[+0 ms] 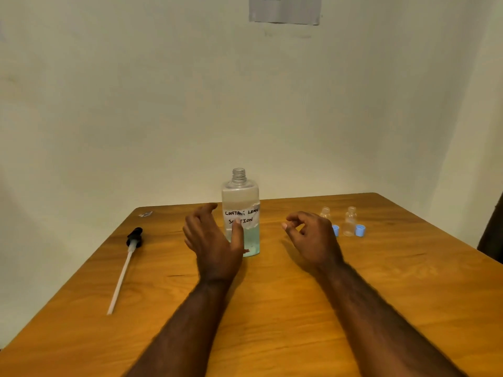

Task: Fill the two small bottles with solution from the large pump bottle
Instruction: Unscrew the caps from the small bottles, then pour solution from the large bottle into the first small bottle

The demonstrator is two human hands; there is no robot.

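Observation:
A large clear bottle [241,197] with a handwritten label and pale blue liquid in its lower part stands uncapped at the table's middle. Its black pump head with a long white tube [125,261] lies on the table to the left. Two small clear bottles [325,213] [350,221] stand open at the right, each with a blue cap [335,230] [360,230] beside it. My left hand [212,240] is open just left of the large bottle, thumb in front of its label, not gripping. My right hand [313,236] hovers with loosely curled fingers, empty, in front of the nearer small bottle.
The wooden table [272,308] meets a plain wall at its far edge. A small scrap of foil or paper [145,214] lies at the back left corner. A dark object [492,235] shows at the right edge. A paper sheet [285,9] hangs on the wall.

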